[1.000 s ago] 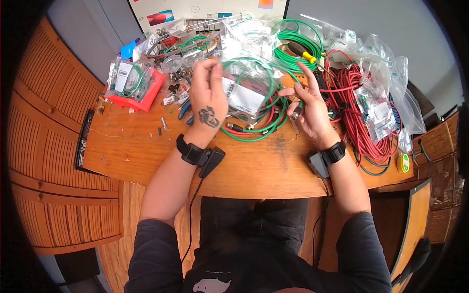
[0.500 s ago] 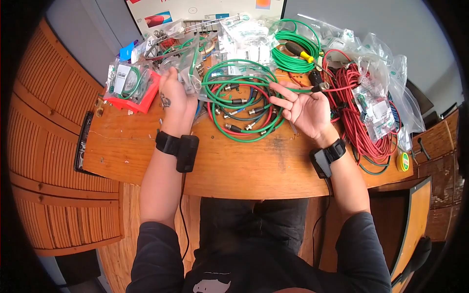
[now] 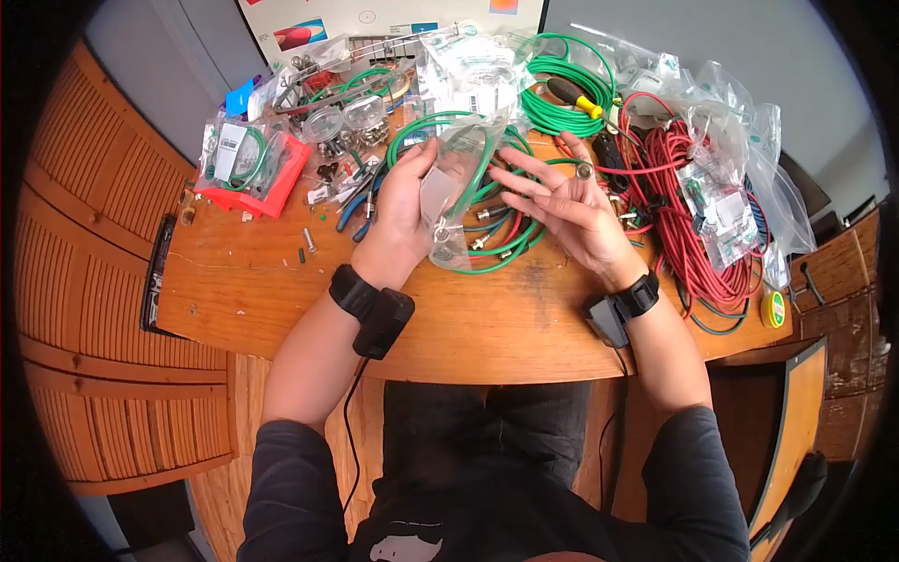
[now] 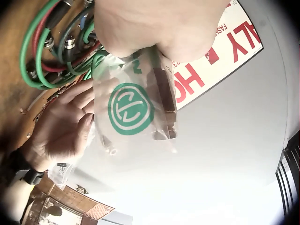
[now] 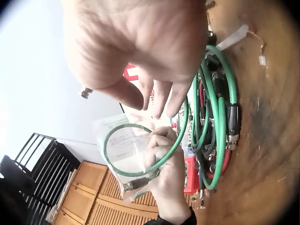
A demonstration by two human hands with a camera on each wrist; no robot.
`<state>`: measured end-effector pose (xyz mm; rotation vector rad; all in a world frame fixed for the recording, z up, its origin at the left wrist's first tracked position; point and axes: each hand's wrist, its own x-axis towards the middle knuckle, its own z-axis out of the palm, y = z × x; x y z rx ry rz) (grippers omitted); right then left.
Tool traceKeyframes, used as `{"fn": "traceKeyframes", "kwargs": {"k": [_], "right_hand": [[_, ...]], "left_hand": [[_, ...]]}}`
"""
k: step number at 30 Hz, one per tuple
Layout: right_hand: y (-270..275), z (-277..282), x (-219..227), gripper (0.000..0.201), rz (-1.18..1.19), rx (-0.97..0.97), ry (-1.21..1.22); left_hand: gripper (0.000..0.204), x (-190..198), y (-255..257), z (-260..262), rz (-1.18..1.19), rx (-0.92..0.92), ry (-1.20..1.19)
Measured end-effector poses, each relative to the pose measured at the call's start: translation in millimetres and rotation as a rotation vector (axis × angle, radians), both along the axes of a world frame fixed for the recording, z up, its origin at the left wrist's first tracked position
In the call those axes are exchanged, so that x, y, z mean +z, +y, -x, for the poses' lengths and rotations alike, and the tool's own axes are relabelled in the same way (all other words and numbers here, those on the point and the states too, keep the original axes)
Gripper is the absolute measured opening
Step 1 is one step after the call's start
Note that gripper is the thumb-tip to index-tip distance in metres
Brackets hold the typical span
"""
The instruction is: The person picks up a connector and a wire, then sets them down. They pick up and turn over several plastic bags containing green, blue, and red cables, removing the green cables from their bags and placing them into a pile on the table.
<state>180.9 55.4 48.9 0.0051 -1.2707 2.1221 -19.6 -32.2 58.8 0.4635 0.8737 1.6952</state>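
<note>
Hand, left: fingers grasp a clear bag above coiled cables. Remotely, I judge the bag light, limp, slippery; best pinched at an edge. Right hand: fingers extended; whether they secure the green cable, I cannot tell.

Head view: lighting bright and fairly even over the table; glare on the plastic bags at the back, detail there bleached; deep shadow in the recess at lower right; doors visibly bowed by lens distortion, corners black. Left wrist view: lower background burnt out to white, brightest toward the bottom edge; right hand shaded across the palm; logo on the held bag legible. Right wrist view: upper left washed pale; print on the held bag too soft to read; table surface smeared, right-hand corners dark.
</note>
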Motion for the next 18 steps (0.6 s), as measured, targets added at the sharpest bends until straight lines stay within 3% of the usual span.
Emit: {"fn": "traceKeyframes", "kwargs": {"k": [4, 6, 10, 12, 14, 18], "right_hand": [[-7, 1, 8, 0.093, -0.012, 0.055, -0.038], [-6, -1, 2, 0.101, -0.221, 0.072, -0.187], [-10, 3, -2, 0.117, -0.34, 0.013, -0.299], [-15, 6, -1, 0.123, -0.276, -0.031, -0.235], [-13, 3, 2, 0.125, -0.547, -0.171, -0.39], [-15, 1, 6, 0.127, -0.63, -0.228, -0.464]], "left_hand": [[0.021, -4, -2, -6, -0.115, -0.087, -0.155], [0.019, 1, -3, -20, -0.078, -0.012, -0.093], [0.017, -6, 5, -23, -0.113, -0.024, -0.249], [0.016, -10, 7, -26, -0.133, -0.031, -0.241], [0.015, -6, 5, -27, -0.154, -0.034, -0.234], [0.014, 1, 1, -29, -0.139, -0.005, -0.088]]}}
